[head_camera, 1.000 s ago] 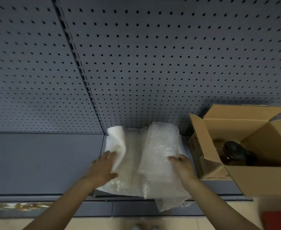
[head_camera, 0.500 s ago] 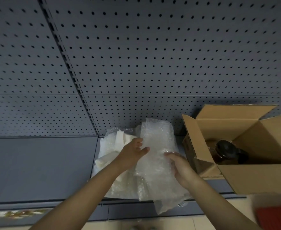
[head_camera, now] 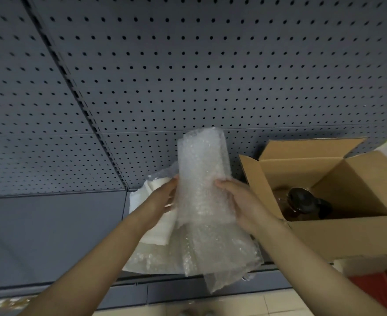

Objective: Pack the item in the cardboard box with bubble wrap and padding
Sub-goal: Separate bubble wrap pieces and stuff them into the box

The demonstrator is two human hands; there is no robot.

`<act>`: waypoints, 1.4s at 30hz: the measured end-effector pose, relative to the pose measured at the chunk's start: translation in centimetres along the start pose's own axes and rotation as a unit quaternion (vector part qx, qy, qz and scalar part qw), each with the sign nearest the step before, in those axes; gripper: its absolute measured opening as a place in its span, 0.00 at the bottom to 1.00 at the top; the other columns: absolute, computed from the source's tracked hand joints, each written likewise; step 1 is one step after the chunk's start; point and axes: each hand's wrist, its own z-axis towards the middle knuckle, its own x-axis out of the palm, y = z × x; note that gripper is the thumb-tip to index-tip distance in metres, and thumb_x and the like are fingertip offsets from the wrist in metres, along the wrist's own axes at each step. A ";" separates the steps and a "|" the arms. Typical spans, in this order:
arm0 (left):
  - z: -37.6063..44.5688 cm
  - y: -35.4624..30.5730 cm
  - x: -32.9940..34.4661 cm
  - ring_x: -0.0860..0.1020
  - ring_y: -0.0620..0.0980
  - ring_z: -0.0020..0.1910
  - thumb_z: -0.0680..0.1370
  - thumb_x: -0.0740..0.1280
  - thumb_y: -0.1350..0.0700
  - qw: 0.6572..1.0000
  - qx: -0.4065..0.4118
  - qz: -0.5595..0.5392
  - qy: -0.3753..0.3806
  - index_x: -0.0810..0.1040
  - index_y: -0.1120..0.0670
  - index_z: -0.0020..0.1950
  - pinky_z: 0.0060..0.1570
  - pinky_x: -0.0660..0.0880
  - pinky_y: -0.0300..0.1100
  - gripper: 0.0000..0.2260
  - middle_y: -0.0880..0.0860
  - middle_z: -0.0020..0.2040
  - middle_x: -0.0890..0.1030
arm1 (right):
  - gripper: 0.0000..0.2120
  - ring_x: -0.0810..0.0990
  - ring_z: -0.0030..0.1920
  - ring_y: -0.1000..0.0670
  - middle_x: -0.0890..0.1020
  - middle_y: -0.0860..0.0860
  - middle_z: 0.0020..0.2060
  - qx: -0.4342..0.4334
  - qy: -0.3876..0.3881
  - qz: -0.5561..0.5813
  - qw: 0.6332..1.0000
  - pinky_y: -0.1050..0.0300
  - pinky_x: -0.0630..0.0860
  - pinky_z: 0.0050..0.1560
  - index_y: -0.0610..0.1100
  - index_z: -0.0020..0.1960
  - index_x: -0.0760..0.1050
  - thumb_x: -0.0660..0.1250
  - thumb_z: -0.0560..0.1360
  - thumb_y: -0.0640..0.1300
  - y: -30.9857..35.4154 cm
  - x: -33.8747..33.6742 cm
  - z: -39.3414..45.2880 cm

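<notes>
A folded sheet of clear bubble wrap (head_camera: pixel 202 176) stands upright above the grey shelf (head_camera: pixel 51 236). My left hand (head_camera: pixel 160 199) grips its left edge and my right hand (head_camera: pixel 240 201) grips its right edge. Behind my left hand lies white foam padding (head_camera: pixel 158 226), with more bubble wrap spread under it. To the right stands an open cardboard box (head_camera: pixel 338 233) with its flaps up. Inside it lies a brown jar with a dark lid (head_camera: pixel 302 201).
A grey pegboard wall (head_camera: pixel 188 76) rises behind the shelf. Red items (head_camera: pixel 379 288) sit at the lower right beneath the box. Pale floor tiles (head_camera: pixel 222 306) show below the shelf's front edge.
My left hand left the white foam and took the bubble wrap's left edge. Both hands lifted the folded wrap upright off the pile.
</notes>
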 end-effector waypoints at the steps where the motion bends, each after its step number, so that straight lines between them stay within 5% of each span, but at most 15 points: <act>1: 0.0 -0.1 -0.5 0.78 0.52 0.56 0.78 0.62 0.41 1.000 0.000 0.006 0.000 0.78 0.47 0.49 0.64 0.72 0.50 0.12 0.50 0.50 0.82 | 0.10 0.83 0.53 0.43 0.84 0.42 0.52 -0.011 -0.002 -0.007 1.000 0.49 0.79 0.54 0.40 0.57 0.78 0.65 0.77 0.40 1.1 0.2 -0.4; 6: -0.6 0.3 -1.8 0.77 0.49 0.52 0.80 0.62 0.46 1.000 -0.007 0.020 0.004 0.78 0.48 0.48 0.65 0.69 0.49 0.08 0.49 0.49 0.80 | 0.13 0.84 0.50 0.46 0.83 0.43 0.52 -0.076 -0.004 -0.011 0.997 0.55 0.82 0.47 0.39 0.59 0.78 0.65 0.76 0.42 5.9 0.3 -2.1; 10: -0.8 -0.1 -1.3 0.72 0.48 0.43 0.81 0.58 0.58 0.999 -0.016 0.034 -0.003 0.72 0.51 0.38 0.54 0.68 0.40 0.12 0.50 0.40 0.74 | 0.14 0.83 0.53 0.45 0.82 0.43 0.56 -0.085 0.002 -0.020 0.996 0.51 0.80 0.54 0.39 0.61 0.76 0.62 0.78 0.42 7.6 -0.1 -2.9; 13: -1.0 -0.5 -1.1 0.73 0.48 0.47 0.81 0.57 0.58 1.000 -0.005 0.029 0.000 0.74 0.52 0.44 0.49 0.70 0.36 0.09 0.54 0.47 0.75 | 0.18 0.80 0.59 0.42 0.80 0.42 0.59 -0.069 0.010 -0.008 0.998 0.49 0.78 0.57 0.38 0.65 0.73 0.61 0.78 0.43 8.0 -0.5 -3.4; 17: -1.9 -0.3 -0.3 0.76 0.56 0.61 0.82 0.58 0.55 0.999 0.019 -0.013 0.034 0.73 0.61 0.65 0.66 0.71 0.48 0.15 0.59 0.61 0.78 | 0.21 0.82 0.52 0.47 0.82 0.44 0.54 -0.057 0.056 0.024 0.996 0.54 0.81 0.52 0.37 0.65 0.73 0.64 0.74 0.44 8.9 0.4 -4.0; 22: -3.4 -1.8 1.1 0.83 0.53 0.47 0.83 0.55 0.48 0.989 0.022 -0.112 0.097 0.81 0.51 0.54 0.47 0.78 0.49 0.16 0.53 0.51 0.83 | 0.17 0.84 0.45 0.48 0.83 0.46 0.47 -0.065 0.122 0.068 0.988 0.56 0.82 0.43 0.38 0.56 0.77 0.65 0.70 0.43 9.8 1.5 -4.7; 26: -4.8 -2.4 2.3 0.80 0.60 0.59 0.83 0.47 0.40 0.953 -0.027 -0.212 0.217 0.79 0.53 0.63 0.59 0.73 0.65 0.26 0.57 0.60 0.81 | 0.12 0.85 0.41 0.49 0.84 0.46 0.42 -0.022 0.182 0.127 0.975 0.56 0.82 0.42 0.39 0.48 0.81 0.63 0.70 0.43 8.9 1.5 -4.6; 28: -5.9 -2.8 3.2 0.83 0.59 0.53 0.82 0.46 0.39 0.932 -0.034 -0.271 0.239 0.84 0.55 0.54 0.55 0.75 0.65 0.31 0.59 0.55 0.84 | 0.12 0.84 0.43 0.48 0.84 0.46 0.43 0.006 0.194 0.126 0.973 0.55 0.82 0.46 0.39 0.49 0.82 0.66 0.69 0.43 7.9 1.5 -4.2; 31: -6.8 -3.0 3.5 0.85 0.56 0.41 0.82 0.46 0.40 0.905 -0.004 -0.354 0.237 0.87 0.57 0.42 0.39 0.82 0.55 0.34 0.58 0.45 0.86 | 0.15 0.81 0.48 0.45 0.82 0.44 0.47 0.036 0.164 0.072 0.983 0.51 0.80 0.52 0.38 0.55 0.78 0.68 0.70 0.42 6.3 1.0 -3.3; 35: -5.3 -2.3 1.9 0.81 0.56 0.58 0.74 0.49 0.29 0.910 0.014 -0.356 0.212 0.77 0.54 0.66 0.57 0.78 0.52 0.37 0.58 0.60 0.82 | 0.08 0.81 0.50 0.44 0.83 0.45 0.46 0.033 0.071 -0.028 0.997 0.49 0.77 0.52 0.41 0.52 0.78 0.65 0.74 0.40 4.1 -0.1 -2.5; 38: -5.2 -1.6 1.1 0.80 0.56 0.60 0.71 0.49 0.27 0.925 0.005 -0.308 0.223 0.73 0.54 0.68 0.57 0.79 0.51 0.39 0.58 0.61 0.81 | 0.07 0.84 0.45 0.48 0.85 0.46 0.46 0.011 0.050 -0.086 0.995 0.56 0.80 0.43 0.42 0.53 0.78 0.65 0.76 0.40 2.7 -0.5 -2.0; 42: -5.9 -0.3 0.9 0.79 0.56 0.61 0.66 0.73 0.38 0.937 0.012 -0.256 0.238 0.80 0.54 0.62 0.55 0.79 0.50 0.29 0.58 0.61 0.81 | 0.16 0.84 0.50 0.49 0.84 0.50 0.52 -0.030 -0.011 -0.233 0.972 0.51 0.80 0.52 0.48 0.62 0.74 0.68 0.75 0.47 0.7 -1.1 -1.4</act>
